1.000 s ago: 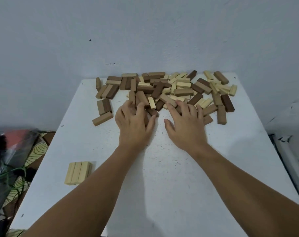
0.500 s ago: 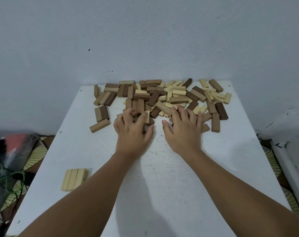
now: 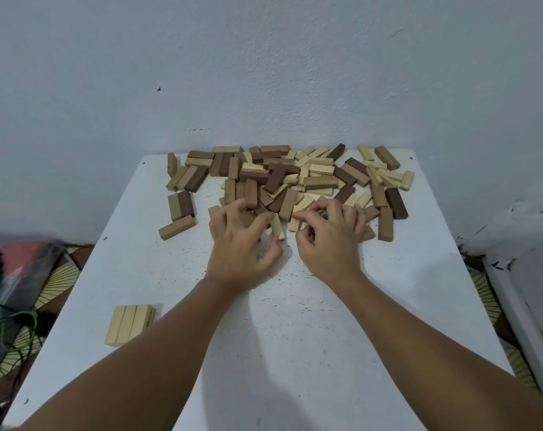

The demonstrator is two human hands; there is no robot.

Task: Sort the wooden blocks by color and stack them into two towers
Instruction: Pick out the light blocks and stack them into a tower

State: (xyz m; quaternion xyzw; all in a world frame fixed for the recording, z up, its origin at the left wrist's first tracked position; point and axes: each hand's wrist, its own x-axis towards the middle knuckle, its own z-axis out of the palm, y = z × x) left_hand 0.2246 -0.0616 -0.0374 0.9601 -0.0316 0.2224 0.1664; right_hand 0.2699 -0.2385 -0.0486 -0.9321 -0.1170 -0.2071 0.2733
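Note:
A loose pile of wooden blocks (image 3: 295,178), pale, mid-brown and dark brown mixed, covers the far part of the white table (image 3: 295,321). Both my hands are at the pile's near edge with fingers curled. My left hand (image 3: 240,244) pinches a pale block (image 3: 278,228) lengthwise between index finger and thumb. My right hand (image 3: 329,241) pinches another pale block (image 3: 294,226) right beside it, and its other fingers hide the blocks under them. Three pale blocks (image 3: 130,323) lie side by side in a flat row at the near left.
A grey wall stands directly behind the pile. A single mid-brown block (image 3: 177,227) lies apart at the pile's left. Beyond the table's left edge are a dark bag (image 3: 12,275) and green cables (image 3: 9,331) on a patterned floor. A white ledge (image 3: 518,321) runs along the right.
Both hands lay flat on the near blocks earlier. Their fingers have now curled, and each has closed on a pale block at the pile's edge. The camera has tilted slightly.

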